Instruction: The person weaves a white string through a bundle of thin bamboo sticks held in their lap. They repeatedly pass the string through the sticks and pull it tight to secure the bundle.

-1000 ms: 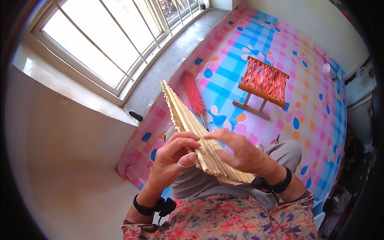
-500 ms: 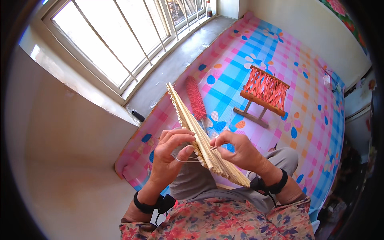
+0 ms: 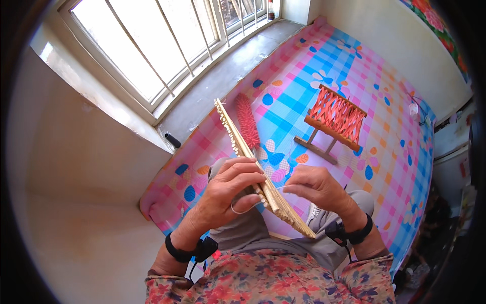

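A mat of pale, straw-like stalks (image 3: 281, 206) lies aslant over my lap, its cut ends forming a stepped edge along the left side. My left hand (image 3: 229, 188) grips it near the middle, with fingers over the top and thumb at the cut ends. White thread (image 3: 234, 209) loops around by that thumb. To the right of the stalks, my right hand (image 3: 318, 188) is closed in a pinch on the thread, which runs taut back to the mat. Whether a needle is in this pinch is too small to tell.
Ahead on the checked, flowered floor covering (image 3: 298, 76) stands a small wooden stool (image 3: 336, 116) with a red woven seat. A red fluffy duster (image 3: 246, 121) lies beyond the stalks. A short black tube (image 3: 172, 140) rests on the grey ledge below the barred window (image 3: 147, 45).
My left hand has moved right and closed over the stalks. The right hand has drawn slightly away to the right, with thread stretched between it and the mat.
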`<action>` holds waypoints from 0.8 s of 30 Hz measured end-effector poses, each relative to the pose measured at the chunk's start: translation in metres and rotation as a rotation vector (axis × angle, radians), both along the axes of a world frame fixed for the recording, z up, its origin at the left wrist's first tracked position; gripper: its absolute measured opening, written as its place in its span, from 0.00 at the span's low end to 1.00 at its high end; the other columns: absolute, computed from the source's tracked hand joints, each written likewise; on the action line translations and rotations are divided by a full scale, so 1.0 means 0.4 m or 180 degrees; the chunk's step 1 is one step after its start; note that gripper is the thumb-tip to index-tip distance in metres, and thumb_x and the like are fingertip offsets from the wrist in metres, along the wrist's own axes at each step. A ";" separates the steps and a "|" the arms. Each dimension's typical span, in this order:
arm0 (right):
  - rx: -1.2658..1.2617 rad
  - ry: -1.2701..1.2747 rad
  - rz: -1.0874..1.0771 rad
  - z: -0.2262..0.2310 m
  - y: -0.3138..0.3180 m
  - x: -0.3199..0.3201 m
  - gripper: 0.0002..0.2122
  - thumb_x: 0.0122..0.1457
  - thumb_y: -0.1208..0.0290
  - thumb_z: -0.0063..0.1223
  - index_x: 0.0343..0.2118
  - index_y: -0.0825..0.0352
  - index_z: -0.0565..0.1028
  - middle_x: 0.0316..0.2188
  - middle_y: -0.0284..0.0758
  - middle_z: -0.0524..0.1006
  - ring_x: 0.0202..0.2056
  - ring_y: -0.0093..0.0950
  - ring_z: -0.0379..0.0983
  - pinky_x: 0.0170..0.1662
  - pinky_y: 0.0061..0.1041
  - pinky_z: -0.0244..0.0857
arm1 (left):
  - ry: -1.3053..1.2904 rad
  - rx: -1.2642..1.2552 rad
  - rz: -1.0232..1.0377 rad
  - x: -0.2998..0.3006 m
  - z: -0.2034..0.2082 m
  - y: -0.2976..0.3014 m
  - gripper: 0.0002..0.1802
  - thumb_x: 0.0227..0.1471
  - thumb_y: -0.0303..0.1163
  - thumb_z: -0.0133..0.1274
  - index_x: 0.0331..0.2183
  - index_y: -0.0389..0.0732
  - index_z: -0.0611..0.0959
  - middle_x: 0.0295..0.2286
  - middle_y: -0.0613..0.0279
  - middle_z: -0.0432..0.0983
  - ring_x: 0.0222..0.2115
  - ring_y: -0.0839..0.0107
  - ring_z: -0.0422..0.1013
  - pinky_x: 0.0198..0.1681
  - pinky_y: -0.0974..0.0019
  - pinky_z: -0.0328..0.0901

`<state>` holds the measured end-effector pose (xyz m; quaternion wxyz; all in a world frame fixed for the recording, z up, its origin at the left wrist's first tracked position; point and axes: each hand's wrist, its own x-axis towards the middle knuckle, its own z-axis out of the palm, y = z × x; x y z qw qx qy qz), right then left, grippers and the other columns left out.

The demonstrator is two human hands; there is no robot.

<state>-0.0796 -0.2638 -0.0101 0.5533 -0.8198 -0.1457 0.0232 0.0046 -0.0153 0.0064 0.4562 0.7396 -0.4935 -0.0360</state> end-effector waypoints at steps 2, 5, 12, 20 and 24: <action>0.0463 0.0136 -0.0053 -0.010 -0.006 0.002 0.06 0.61 0.72 0.56 0.33 0.70 0.80 0.29 0.34 0.78 0.29 0.26 0.70 0.36 0.25 0.65 | -0.0059 0.0030 -0.0089 0.003 -0.002 -0.004 0.20 0.60 0.45 0.51 0.43 0.39 0.81 0.44 0.56 0.74 0.53 0.54 0.66 0.57 0.54 0.59; 0.0579 0.0243 -0.0450 -0.030 0.003 0.000 0.06 0.62 0.72 0.56 0.32 0.70 0.80 0.28 0.33 0.77 0.30 0.23 0.69 0.37 0.22 0.63 | 0.0034 -0.0010 -0.0216 0.014 -0.006 -0.011 0.18 0.59 0.42 0.53 0.43 0.38 0.81 0.44 0.56 0.73 0.51 0.54 0.67 0.56 0.53 0.60; 0.0554 -0.0215 -0.1157 -0.072 -0.036 0.036 0.08 0.63 0.71 0.55 0.30 0.71 0.79 0.23 0.29 0.73 0.28 0.19 0.65 0.33 0.21 0.60 | -0.0159 -0.0121 -0.0162 0.017 -0.010 -0.036 0.12 0.55 0.34 0.57 0.40 0.38 0.79 0.40 0.56 0.72 0.46 0.55 0.68 0.50 0.54 0.64; 0.2961 0.1123 -0.1095 -0.063 0.016 0.007 0.13 0.68 0.64 0.46 0.34 0.69 0.75 0.32 0.38 0.78 0.30 0.23 0.78 0.30 0.20 0.71 | -0.0901 -0.0375 -0.0211 0.019 -0.049 -0.023 0.22 0.43 0.27 0.64 0.43 0.36 0.78 0.42 0.55 0.72 0.48 0.52 0.69 0.50 0.55 0.68; 0.3464 0.1095 -0.0606 -0.068 0.012 0.022 0.13 0.69 0.65 0.44 0.35 0.69 0.75 0.39 0.45 0.79 0.37 0.31 0.80 0.34 0.25 0.74 | -0.0981 -0.0247 -0.0293 0.016 -0.044 -0.010 0.29 0.38 0.26 0.67 0.45 0.37 0.77 0.44 0.53 0.72 0.50 0.51 0.69 0.52 0.56 0.68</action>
